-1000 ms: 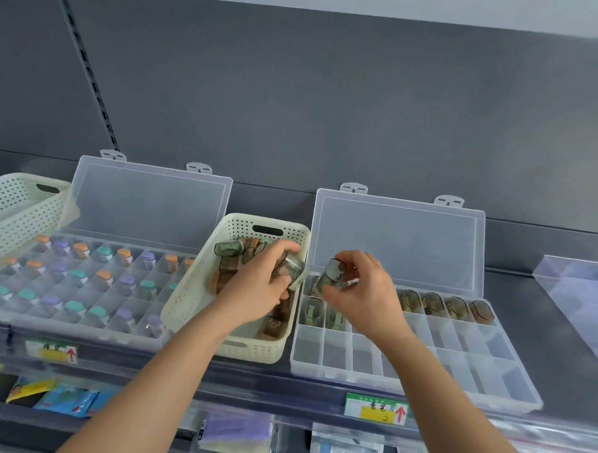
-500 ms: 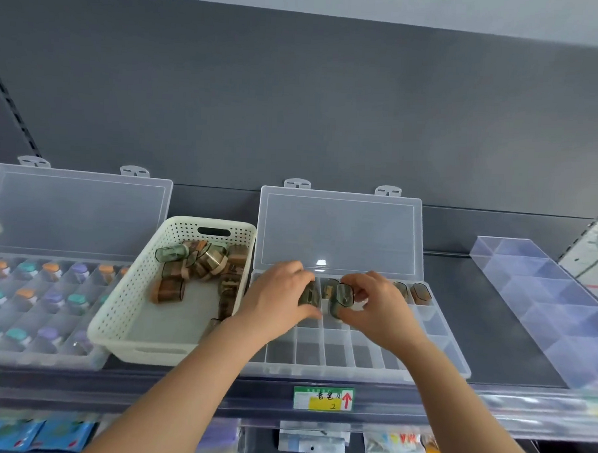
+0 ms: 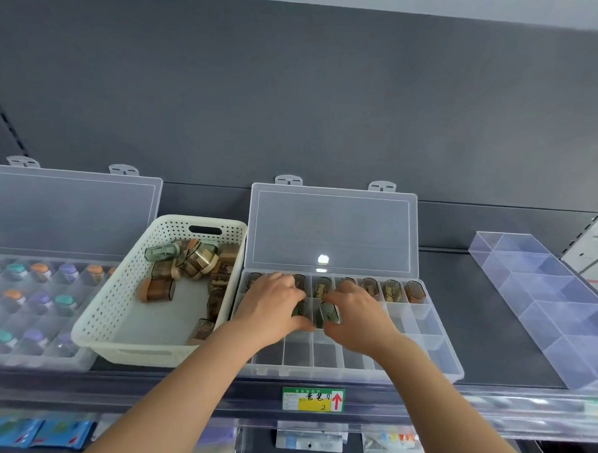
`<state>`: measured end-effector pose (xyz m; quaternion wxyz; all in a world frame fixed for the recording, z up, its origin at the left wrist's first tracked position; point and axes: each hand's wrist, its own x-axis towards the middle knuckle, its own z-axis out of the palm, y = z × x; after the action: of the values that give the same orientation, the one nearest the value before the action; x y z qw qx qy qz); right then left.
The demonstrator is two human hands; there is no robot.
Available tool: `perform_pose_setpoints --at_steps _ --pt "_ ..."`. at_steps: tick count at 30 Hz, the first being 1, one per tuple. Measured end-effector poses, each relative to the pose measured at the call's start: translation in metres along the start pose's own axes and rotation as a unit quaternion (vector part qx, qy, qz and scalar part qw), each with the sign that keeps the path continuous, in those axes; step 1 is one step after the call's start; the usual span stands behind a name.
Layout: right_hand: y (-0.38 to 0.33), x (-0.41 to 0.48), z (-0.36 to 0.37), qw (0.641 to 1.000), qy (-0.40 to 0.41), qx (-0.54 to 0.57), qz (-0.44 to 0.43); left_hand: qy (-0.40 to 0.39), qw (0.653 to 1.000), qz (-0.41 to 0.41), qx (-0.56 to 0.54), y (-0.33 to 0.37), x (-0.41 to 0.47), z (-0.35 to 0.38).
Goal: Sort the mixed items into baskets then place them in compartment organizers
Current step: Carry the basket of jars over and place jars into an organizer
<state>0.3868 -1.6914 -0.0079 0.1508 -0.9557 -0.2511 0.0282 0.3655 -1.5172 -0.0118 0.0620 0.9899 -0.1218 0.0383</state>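
Rows of orange-, teal- and purple-capped pieces (image 3: 40, 270) are filling the left organizer (image 3: 28, 359), which is sitting at the left end of the shelf (image 3: 477, 337) with its lid standing open. Just beside it, the white basket (image 3: 116, 307) is lying at an angle, with brown and green cases (image 3: 157, 289) piling toward its far right corner. Right of the basket, the middle organizer (image 3: 436, 348) is sitting along the shelf's front edge.

The left hand (image 3: 270, 310) is now working over its second row, having come down from the back row half a second ago. Its fingers are curling round a dark green case (image 3: 299, 309) in a second-row compartment. The right hand (image 3: 358, 318), likewise lower than before, is pinching a lighter green case (image 3: 328, 315) in the neighbouring compartment, fingers clamping its sides. A clear divider tray (image 3: 544, 305) is lying well apart, toward the shelf's right end.
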Motion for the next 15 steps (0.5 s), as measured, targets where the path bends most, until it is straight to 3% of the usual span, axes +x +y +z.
perform_pose_setpoints --at_steps 15 --pt "0.0018 0.0042 -0.0015 1.000 0.021 0.007 0.010 -0.005 1.000 0.006 0.016 0.0004 -0.0016 -0.0008"
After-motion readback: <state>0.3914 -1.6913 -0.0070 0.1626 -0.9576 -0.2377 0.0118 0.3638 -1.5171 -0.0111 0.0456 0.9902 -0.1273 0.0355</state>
